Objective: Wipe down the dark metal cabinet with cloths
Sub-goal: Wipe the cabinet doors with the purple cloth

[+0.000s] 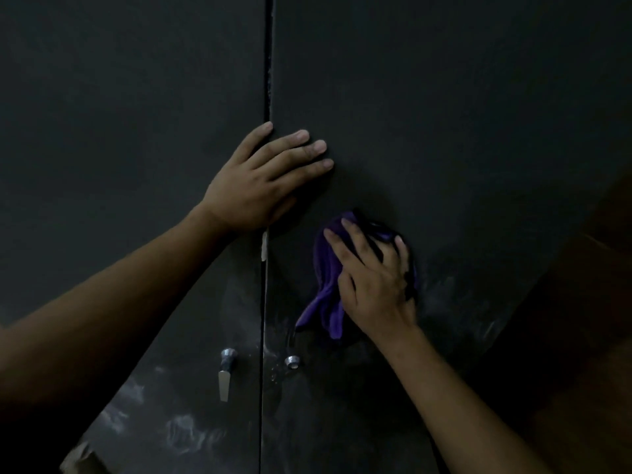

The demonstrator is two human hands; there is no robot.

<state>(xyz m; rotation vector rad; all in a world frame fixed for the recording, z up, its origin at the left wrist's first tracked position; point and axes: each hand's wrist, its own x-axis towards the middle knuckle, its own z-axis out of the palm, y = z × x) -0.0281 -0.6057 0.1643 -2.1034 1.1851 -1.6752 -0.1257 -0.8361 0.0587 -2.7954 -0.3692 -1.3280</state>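
The dark metal cabinet [444, 97] fills the view, its two doors meeting at a vertical seam in the middle. My left hand [260, 181] lies flat across that seam, fingers straight and pressing on both doors. My right hand [374, 278] presses a purple cloth [326, 285] against the right door, below and to the right of the left hand. Its fingers spread over the bunched cloth, and a loose tail of the cloth hangs down to the lower left.
A silver lever handle [225, 372] sits on the left door and a round silver lock [293, 361] on the right door, both below the hands. Pale streaks and smears mark the lower door surfaces. A brownish surface [588, 336] borders the cabinet on the right.
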